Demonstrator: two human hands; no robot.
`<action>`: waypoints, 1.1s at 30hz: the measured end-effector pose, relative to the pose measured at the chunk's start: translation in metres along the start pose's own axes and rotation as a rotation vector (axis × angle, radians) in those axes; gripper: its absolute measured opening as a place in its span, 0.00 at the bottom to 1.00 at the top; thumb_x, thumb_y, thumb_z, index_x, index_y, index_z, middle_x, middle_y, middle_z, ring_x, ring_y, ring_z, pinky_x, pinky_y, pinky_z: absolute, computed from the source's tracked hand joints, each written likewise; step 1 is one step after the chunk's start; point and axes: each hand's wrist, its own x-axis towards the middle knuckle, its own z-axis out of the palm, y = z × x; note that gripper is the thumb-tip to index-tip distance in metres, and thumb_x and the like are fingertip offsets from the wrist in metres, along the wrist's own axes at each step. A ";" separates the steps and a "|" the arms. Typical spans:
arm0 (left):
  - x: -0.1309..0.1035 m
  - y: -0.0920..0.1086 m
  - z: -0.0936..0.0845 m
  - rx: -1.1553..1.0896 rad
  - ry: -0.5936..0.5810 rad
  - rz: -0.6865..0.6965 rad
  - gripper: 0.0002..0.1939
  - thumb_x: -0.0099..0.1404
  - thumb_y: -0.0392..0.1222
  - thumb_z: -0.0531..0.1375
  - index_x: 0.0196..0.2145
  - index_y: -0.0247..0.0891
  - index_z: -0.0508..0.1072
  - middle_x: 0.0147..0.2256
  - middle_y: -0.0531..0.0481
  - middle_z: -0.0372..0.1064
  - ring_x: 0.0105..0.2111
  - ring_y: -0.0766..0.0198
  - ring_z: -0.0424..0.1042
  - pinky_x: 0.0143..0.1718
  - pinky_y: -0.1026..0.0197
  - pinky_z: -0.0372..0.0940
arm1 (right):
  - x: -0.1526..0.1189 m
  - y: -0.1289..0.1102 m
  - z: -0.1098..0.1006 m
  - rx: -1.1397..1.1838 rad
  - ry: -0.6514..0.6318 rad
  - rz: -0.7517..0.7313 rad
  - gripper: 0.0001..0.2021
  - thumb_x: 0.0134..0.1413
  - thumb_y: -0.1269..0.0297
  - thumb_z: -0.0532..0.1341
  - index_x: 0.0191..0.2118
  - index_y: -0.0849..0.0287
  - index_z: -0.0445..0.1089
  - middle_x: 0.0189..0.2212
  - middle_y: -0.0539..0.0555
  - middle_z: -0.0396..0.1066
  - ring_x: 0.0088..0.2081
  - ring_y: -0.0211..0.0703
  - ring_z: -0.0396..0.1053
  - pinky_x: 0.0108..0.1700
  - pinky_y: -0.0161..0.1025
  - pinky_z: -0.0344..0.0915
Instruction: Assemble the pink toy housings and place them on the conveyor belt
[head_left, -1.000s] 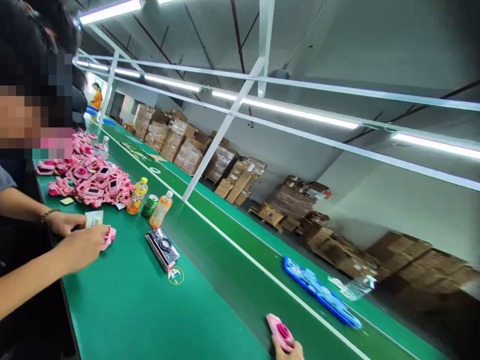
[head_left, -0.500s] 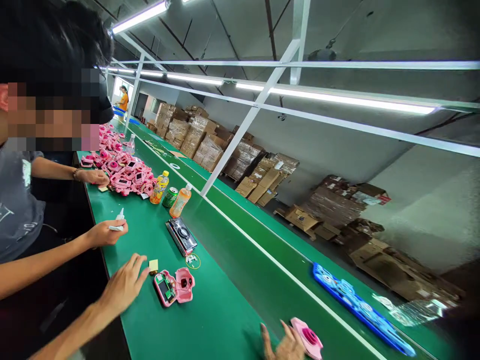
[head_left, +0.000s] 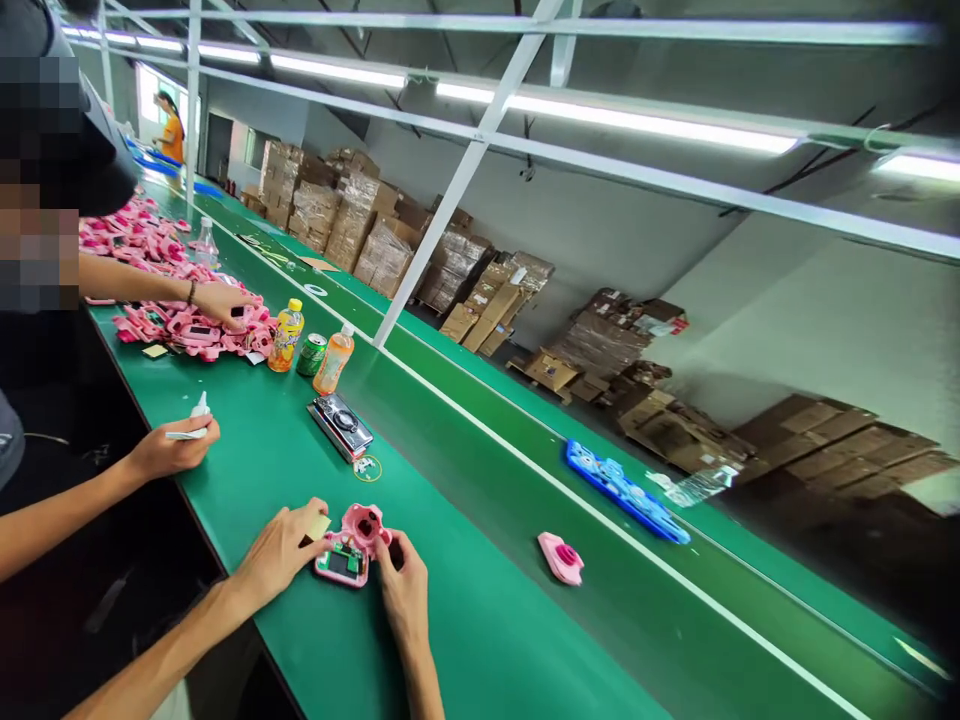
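Note:
An opened pink toy camera case (head_left: 363, 580) lies on the green table, its circuit board (head_left: 343, 560) and small screen exposed in one half. The other, rounded shell half (head_left: 364, 524) is joined beside it. My left hand (head_left: 277, 555) pinches a pale yellow square piece (head_left: 318, 527) between thumb and fingers, at the case's left side. My right hand (head_left: 405, 585) grips the shell half's right edge with thumb and fingertips. Past the case lie a silver-black box-shaped thing (head_left: 341, 427) and small white parts within a yellow ring (head_left: 367, 468).
A co-worker's hand (head_left: 180, 443) at left holds a small white bottle; the other hand (head_left: 221, 303) reaches into a pile of pink cases (head_left: 195, 335). Two drink bottles (head_left: 286, 335) (head_left: 334, 360) and a green can (head_left: 311, 355) stand nearby. A pink case (head_left: 560, 558) lies on the belt.
My right hand has come back from beside the lone pink case to the opened camera. My left hand has taken the yellow piece. The co-worker's far hand has moved onto the pile.

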 end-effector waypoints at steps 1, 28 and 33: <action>-0.003 -0.002 0.002 -0.167 -0.008 -0.011 0.15 0.68 0.52 0.58 0.49 0.43 0.67 0.37 0.51 0.74 0.37 0.56 0.74 0.42 0.57 0.64 | -0.009 0.002 -0.005 -0.002 -0.012 0.017 0.25 0.55 0.39 0.62 0.32 0.61 0.75 0.26 0.50 0.73 0.29 0.43 0.67 0.33 0.35 0.64; -0.033 0.014 0.036 -0.745 -0.163 -0.108 0.20 0.62 0.52 0.62 0.44 0.34 0.77 0.36 0.47 0.75 0.33 0.61 0.72 0.35 0.61 0.67 | -0.078 -0.065 0.020 -0.574 -0.074 -0.247 0.10 0.67 0.76 0.50 0.38 0.55 0.64 0.38 0.53 0.69 0.41 0.44 0.67 0.45 0.41 0.65; -0.025 0.010 0.027 -0.807 -0.294 -0.115 0.31 0.65 0.55 0.59 0.59 0.33 0.73 0.36 0.48 0.76 0.31 0.62 0.69 0.35 0.60 0.68 | -0.083 -0.064 0.017 -0.487 -0.141 -0.300 0.13 0.69 0.75 0.48 0.46 0.55 0.67 0.54 0.57 0.71 0.55 0.43 0.68 0.56 0.43 0.68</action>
